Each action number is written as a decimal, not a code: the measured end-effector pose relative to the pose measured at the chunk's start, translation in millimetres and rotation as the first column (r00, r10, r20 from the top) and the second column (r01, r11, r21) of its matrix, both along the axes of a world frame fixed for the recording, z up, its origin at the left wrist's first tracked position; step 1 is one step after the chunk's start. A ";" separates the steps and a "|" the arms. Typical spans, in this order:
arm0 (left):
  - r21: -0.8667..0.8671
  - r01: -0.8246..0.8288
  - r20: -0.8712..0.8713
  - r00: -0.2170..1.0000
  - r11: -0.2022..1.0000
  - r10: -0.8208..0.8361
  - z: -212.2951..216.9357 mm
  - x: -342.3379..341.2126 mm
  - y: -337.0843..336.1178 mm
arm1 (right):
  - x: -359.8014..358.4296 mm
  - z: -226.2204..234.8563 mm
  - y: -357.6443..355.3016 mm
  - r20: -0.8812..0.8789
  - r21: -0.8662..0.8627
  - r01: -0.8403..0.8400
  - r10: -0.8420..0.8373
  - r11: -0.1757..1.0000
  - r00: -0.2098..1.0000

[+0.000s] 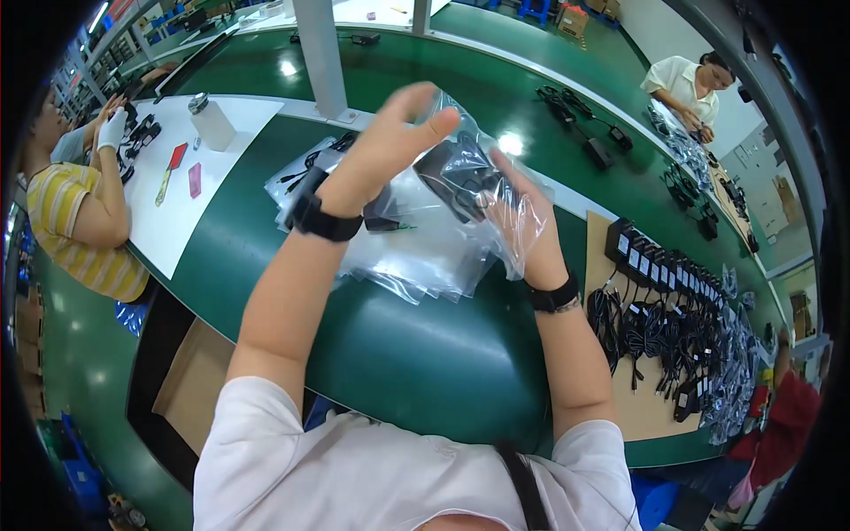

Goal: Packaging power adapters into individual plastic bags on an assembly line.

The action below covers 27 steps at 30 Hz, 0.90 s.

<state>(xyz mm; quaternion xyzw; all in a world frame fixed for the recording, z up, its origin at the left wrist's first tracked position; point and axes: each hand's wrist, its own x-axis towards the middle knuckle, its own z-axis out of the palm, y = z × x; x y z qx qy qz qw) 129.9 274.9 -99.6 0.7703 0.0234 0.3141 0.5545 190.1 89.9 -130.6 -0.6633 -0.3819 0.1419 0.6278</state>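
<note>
Both hands are raised above the green desk with a clear plastic bag stretched between them, a black power adapter with its coiled cord showing through the film. The left hand, at about ten o'clock from the bag, has its grip pinched on the bag's upper edge between thumb and fingers; the right hand, at about four o'clock from the bag, has its grip closed on the loose lower film, which drapes over its fingers. The bag looks thin, slick and crinkly, so it probably slides and folds easily, and pinching the film alone likely lets the contents swing. The adapter inside seems the only stiff, weighty part, so the surest hold is judged to be through the film on that hard body, with the open edge kept up. Below the hands, at six o'clock from the bag, a heap of filled bags lies on the desk, and rows of unbagged adapters sit on cardboard at three o'clock.
</note>
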 end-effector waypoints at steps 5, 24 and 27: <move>-0.692 0.241 0.140 0.969 0.680 -0.201 -50.6 3.1 -42.7 | -13.0 -25.2 15.6 0.159 0.073 0.204 -0.214 0.976 0.964; -0.908 0.186 0.046 0.935 0.375 -0.352 -69.1 -3.3 -33.1 | 13.7 -39.4 12.7 0.736 -0.076 0.170 -0.060 0.983 0.674; -0.843 0.315 0.186 0.931 0.435 -0.314 -53.4 -1.2 -31.5 | 28.8 -29.9 -2.2 0.540 0.018 0.252 -0.221 0.968 0.812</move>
